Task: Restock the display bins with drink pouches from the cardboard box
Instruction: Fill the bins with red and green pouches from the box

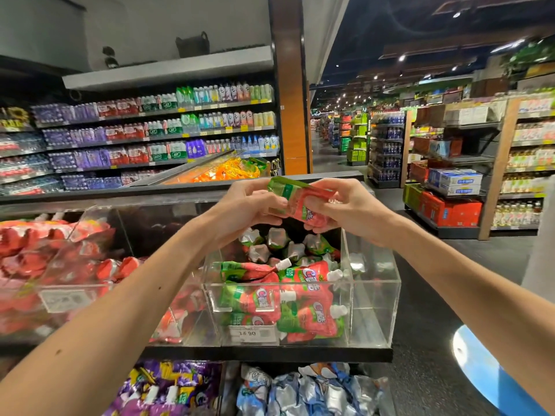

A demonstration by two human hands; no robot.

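**Above the clear bin: pouch held in both hands, not yet placed**

Over the front display shelf (pixel 270 354), head view. Both hands are raised together directly above the clear acrylic bin (pixel 375 295).

- The left hand (pixel 252 205) is curled on the left end of a drink pouch (pixel 303 199), with the thumb on the near face.
- The right hand (pixel 345 211) is curled on the right end, with its fingers wrapped underneath.
- There may be more than one pouch stacked in the grip; I cannot tell.

Judgement on the hold: a two-handed grip at chest height, clear of the bin, looks like squaring up or orienting the pouch before lowering it. Holding it right over the target keeps the drop short. The pouch touches nothing but the hands.

Pouch appearance:
- Flat, soft and glossy.
- Green band along the upper edge, red body, a pale printed logo partly hidden by fingers.
- Its cap is not visible from here.

The bin holds a loose pile of matching pouches (pixel 300 295), red and green with white screw caps. Those at the front lie flat, and those further back show their silver bases. A price label (pixel 251 333) is fixed to the bin's front. The pile sits below the rim, so I judge there is room for more.

Surroundings:
- Red pouches (pixel 60 250) in the bin to the left.
- Purple pouches (pixel 168 388) and blue-silver pouches (pixel 306 391) on the tier below.

The cardboard box is not in view.
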